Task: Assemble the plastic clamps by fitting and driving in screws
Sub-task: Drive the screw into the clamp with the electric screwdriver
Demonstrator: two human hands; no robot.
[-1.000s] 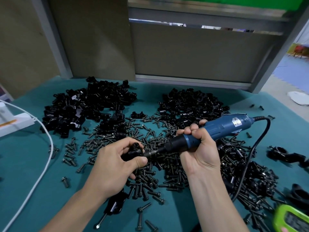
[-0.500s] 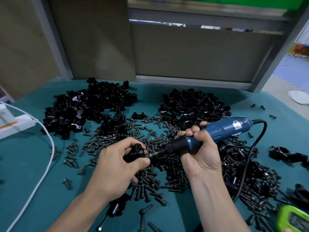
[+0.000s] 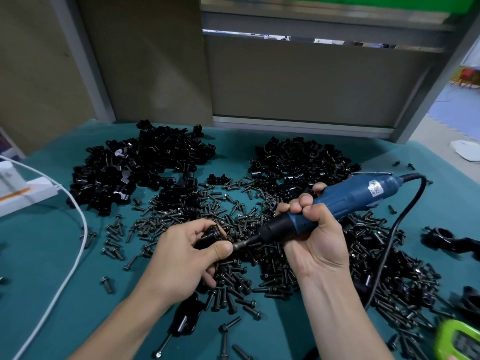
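I am holding a black plastic clamp [image 3: 211, 235] in my left hand [image 3: 181, 258], the grip pinching it between thumb and curled fingers, just above the heap of loose screws [image 3: 233, 281] on the teal tabletop [image 3: 52, 268]. My right hand [image 3: 311, 237] is keeping a closed grip round the blue electric screwdriver [image 3: 350, 201], whose bit [image 3: 242, 244] is pointing left and meeting the clamp beside my thumb. Two piles of black clamp parts [image 3: 145, 165] are lying farther back.

a small black plastic clamp [image 3: 211, 236] sits pinched in the fingers above loose dark screws [image 3: 233, 276] strewn on the teal table.
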